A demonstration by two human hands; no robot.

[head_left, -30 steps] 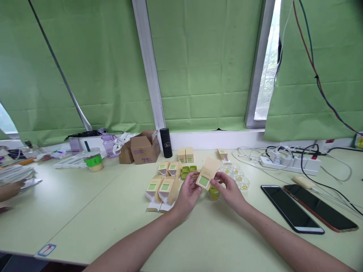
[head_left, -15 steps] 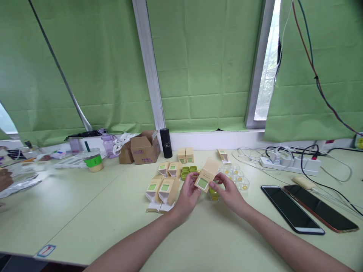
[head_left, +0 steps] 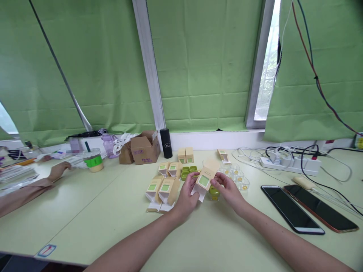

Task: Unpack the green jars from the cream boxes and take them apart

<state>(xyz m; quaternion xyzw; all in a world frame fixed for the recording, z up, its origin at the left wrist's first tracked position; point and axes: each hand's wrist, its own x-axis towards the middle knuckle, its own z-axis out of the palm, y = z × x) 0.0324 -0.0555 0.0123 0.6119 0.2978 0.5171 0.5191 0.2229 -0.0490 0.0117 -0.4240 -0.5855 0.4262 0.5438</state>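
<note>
A small tan paper box (head_left: 206, 177) with a green window is held between both hands above the table. My left hand (head_left: 188, 192) grips its left side, and my right hand (head_left: 227, 189) pinches its right edge. A white flap hangs from its lower end. Just beneath and beside my right hand is a yellow-green container (head_left: 214, 193). Behind it stand several clear cups (head_left: 235, 172) with yellow centres. To the left of the held box are small green containers (head_left: 188, 170). Several similar boxes (head_left: 168, 187) stand left of my left hand, the nearest ones with white flaps spread.
Two closed tan boxes (head_left: 185, 155) and a black cylinder (head_left: 166, 143) stand at the back, near a cardboard carton (head_left: 145, 149). Two phones (head_left: 292, 209) and a power strip (head_left: 292, 165) with cables lie right. A drink cup (head_left: 93, 161) and a co-worker's arm (head_left: 36, 187) are left.
The held box has opened out from nearly flat, and its white lower flap now shows. A co-worker's arm has reached in across the left side of the table.
</note>
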